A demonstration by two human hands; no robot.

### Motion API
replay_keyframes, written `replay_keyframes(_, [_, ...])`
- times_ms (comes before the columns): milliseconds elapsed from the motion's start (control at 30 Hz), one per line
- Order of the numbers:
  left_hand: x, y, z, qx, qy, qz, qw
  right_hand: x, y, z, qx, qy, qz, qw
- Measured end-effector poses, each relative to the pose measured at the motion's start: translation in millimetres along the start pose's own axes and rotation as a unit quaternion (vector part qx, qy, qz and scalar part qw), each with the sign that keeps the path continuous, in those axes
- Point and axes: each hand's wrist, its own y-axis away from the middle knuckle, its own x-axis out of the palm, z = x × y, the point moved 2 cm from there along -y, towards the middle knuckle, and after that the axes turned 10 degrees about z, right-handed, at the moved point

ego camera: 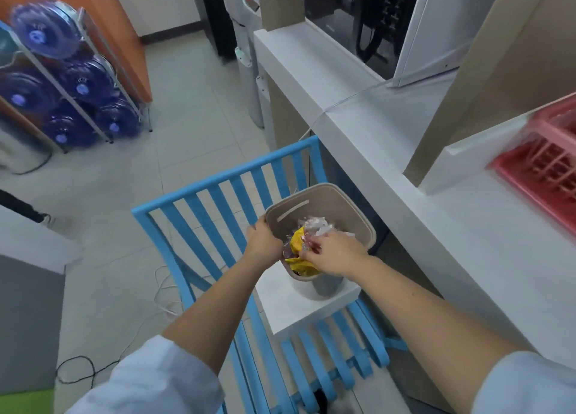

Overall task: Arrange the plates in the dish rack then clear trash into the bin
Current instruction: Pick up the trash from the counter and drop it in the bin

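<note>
L hand [263, 237] grips bin [324, 203] rim; R hand [335, 256] fingers pinch wrappers [299, 254]. Risk: overfull, trash spills over rim.

This looks like an office pantry or break room. The landmark is the long white counter [389, 151] running along the right side. On its far end stands a dark appliance with a button panel [374, 17], and on its near end sits a pink dish rack [542, 176]. Beyond the counter's far end stands a water dispenser [249, 70]. Across the pale tiled floor [193, 126] from the counter, a metal rack holds large blue water bottles [71, 98] lying on their sides against an orange wall panel [103, 14]. A blue slatted chair [218, 214] stands just beside the counter.
</note>
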Motion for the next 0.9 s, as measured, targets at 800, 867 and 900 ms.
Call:
replay_keyframes(800, [-3, 3, -3, 0.002, -0.043, -0.033, 0.999, -14, 4, -10, -0.001, -0.074, 0.086, 0.994])
replay_keyframes(867, [-2, 9, -9, -0.014, -0.07, -0.046, 0.996, -17, 16, -14, -0.013, -0.099, 0.077, 0.992])
replay_keyframes(900, [-2, 12, -12, -0.02, -0.09, -0.05, 0.994, -19, 22, -16, -0.019, -0.114, 0.067, 0.991])
